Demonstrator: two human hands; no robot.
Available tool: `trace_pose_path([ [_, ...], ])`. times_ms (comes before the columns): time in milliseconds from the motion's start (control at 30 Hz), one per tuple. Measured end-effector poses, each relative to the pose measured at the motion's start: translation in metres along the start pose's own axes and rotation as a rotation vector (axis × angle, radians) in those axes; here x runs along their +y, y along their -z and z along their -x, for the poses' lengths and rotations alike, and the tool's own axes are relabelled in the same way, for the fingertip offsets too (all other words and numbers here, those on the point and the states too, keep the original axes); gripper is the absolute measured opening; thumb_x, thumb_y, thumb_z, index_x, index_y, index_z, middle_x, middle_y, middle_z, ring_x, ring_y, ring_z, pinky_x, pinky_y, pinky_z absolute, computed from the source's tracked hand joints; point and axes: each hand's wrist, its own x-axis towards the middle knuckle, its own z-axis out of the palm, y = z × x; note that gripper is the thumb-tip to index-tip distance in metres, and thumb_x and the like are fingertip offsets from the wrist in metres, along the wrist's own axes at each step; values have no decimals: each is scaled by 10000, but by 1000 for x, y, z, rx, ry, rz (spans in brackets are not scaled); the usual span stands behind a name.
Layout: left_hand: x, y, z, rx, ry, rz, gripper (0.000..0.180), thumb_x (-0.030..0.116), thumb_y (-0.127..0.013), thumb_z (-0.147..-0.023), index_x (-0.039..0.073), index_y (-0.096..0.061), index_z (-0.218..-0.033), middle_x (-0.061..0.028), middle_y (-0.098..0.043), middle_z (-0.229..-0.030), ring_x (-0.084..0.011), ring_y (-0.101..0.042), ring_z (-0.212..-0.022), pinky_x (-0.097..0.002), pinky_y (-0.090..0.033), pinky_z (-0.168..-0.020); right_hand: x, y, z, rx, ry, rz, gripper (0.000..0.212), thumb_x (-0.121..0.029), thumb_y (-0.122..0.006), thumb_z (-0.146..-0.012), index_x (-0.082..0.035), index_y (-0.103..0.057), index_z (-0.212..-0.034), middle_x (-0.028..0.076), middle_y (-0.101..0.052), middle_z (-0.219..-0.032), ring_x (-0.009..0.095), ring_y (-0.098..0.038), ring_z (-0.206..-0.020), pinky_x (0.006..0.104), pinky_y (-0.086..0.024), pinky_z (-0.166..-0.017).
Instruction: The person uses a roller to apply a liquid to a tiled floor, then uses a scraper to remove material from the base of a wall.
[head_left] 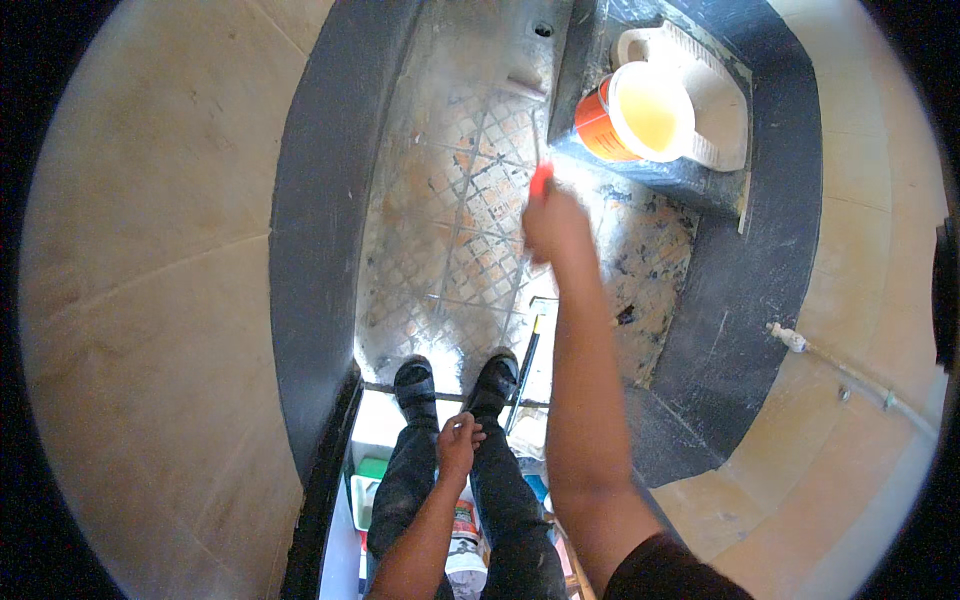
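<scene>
My right hand (557, 222) is stretched forward, closed round the red handle of a small paint roller (541, 180). Its thin metal rod runs away from me to a pale roller head (526, 88), which lies over a greyish, wet-looking part of the tiled floor (480, 230). Hand and roller are slightly blurred. Low in front of my legs, my left hand (459, 442) has its fingers curled in; whether anything small is inside them I cannot make out. To the right of the roller, an orange bucket (605, 122) with a white rim contains pale yellowish liquid.
The bucket stands by a white squat toilet pan (722, 100) on a raised dark step (655, 175). Dark coating covers the lower walls (320, 200). A drain hole (543, 30) is at the far end. A pipe with a fitting (790, 338) juts right. A black-and-yellow pole (526, 365) lies by my right foot.
</scene>
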Motion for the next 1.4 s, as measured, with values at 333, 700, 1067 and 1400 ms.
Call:
trace_pose_path([
  [333,13,-3,14,16,-72,-156,383,348,-613,-998,32,-590,-1212,-114,-715,-968,-160,-702,-789,-276,-526,-681,-38,-82,-64,280,84,-222,470,-121,-542,-875,59,-512,-1308,311,-670,-1055,447,-666,-984,506,-537,-845],
  [700,-12,0,0,-29,-19,44,379,330,-620,-990,42,-570,-1230,-131,-703,-991,-212,-703,-813,-339,-550,-714,56,-12,46,42,31,14,558,-194,-454,-946,31,-400,-1454,350,-658,-999,490,-662,-953,536,-517,-887],
  [1067,3,-10,-2,-40,-21,-41,354,331,-613,-1000,39,-593,-1199,-112,-718,-962,-155,-702,-780,-262,-517,-658,32,-8,-160,231,37,-170,487,-139,-582,-844,41,-477,-1284,330,-656,-1096,424,-665,-1045,492,-532,-899],
  [1400,7,-10,6,-17,-15,52,341,301,-628,-995,26,-594,-1192,-89,-692,-931,-144,-675,-748,-258,-506,-659,54,-66,138,-56,-115,-34,548,-199,-467,-966,-138,-401,-1507,339,-650,-1056,478,-645,-1018,527,-512,-900],
])
